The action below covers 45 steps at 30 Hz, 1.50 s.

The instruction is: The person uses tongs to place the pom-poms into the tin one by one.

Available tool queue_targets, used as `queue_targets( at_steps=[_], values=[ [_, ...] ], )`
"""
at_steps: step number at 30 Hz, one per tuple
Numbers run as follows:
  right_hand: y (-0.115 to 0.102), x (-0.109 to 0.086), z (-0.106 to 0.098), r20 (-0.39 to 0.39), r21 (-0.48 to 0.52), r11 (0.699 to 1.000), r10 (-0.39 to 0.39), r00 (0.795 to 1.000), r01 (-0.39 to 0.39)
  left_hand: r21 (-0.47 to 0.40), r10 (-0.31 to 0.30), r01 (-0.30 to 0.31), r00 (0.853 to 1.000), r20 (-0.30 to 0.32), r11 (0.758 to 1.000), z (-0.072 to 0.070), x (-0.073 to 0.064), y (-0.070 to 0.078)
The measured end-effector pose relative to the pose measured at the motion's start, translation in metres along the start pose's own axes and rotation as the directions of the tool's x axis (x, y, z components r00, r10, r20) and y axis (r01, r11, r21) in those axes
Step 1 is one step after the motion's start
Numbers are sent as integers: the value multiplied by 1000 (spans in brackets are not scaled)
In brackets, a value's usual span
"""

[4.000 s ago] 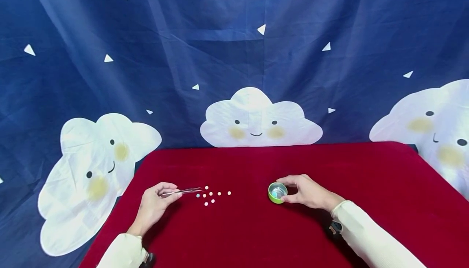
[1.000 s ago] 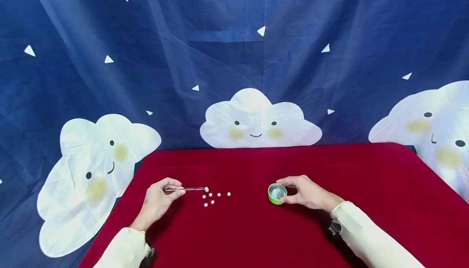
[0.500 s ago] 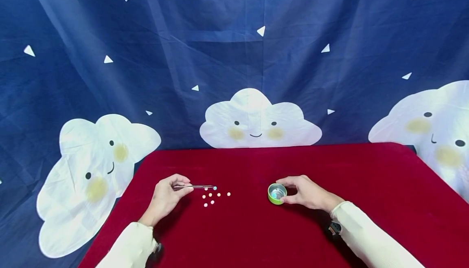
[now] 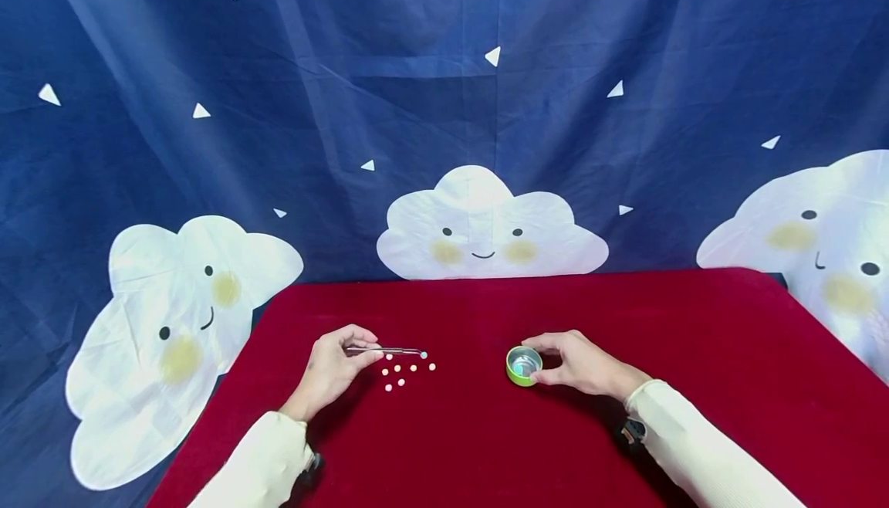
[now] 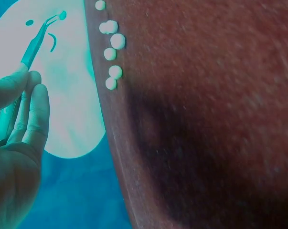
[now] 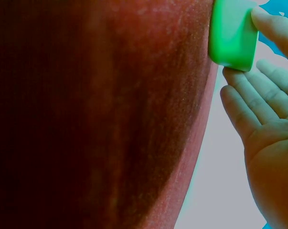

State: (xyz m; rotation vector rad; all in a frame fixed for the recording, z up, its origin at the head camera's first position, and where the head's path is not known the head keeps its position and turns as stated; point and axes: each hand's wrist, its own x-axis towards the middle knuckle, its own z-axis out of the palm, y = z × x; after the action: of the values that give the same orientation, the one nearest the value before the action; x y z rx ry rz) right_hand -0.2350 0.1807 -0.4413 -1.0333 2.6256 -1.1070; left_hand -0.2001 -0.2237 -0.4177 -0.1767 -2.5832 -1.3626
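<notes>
My left hand (image 4: 337, 365) pinches metal tweezers (image 5: 35, 44) between thumb and fingers. In the tweezers' bent tips is a small blue bead (image 4: 424, 355), held above the cloth. Several pale beads (image 4: 397, 368) lie scattered on the red cloth just below and in front of that hand; the left wrist view shows these round beads (image 5: 117, 41) near the cloth's far edge. To the right, my right hand (image 4: 586, 364) grips a small round green tin (image 4: 515, 377) at its side, thumb near, fingers far. The tin is upright and open-topped, with something light blue inside.
A red cloth (image 4: 472, 446) covers the table. Behind it hangs a dark blue curtain (image 4: 417, 68) printed with white clouds and small triangles. The tin stands right of the scattered beads, with bare cloth between them.
The left hand's tweezers have picked up the blue bead from the left of the pale beads and carried it to the right, over them. The right hand and tin have stayed put.
</notes>
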Motion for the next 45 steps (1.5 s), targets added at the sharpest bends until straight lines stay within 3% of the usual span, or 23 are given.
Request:
queue_targets(
  at_steps=[16,36,45],
  values=[
    [2,1,0,-8,-3,1000,-19,1000,19,-50,29,-28,999,16,998,22,6,11],
    [0,1,2,-14,15,1000,-21,1000,21,-131,19,-11,998,61,991,47,10,27],
    [0,0,1,-17,7,1000,-4,1000,4,-142,76,-66,995,65,988,56,13,32]
  ],
)
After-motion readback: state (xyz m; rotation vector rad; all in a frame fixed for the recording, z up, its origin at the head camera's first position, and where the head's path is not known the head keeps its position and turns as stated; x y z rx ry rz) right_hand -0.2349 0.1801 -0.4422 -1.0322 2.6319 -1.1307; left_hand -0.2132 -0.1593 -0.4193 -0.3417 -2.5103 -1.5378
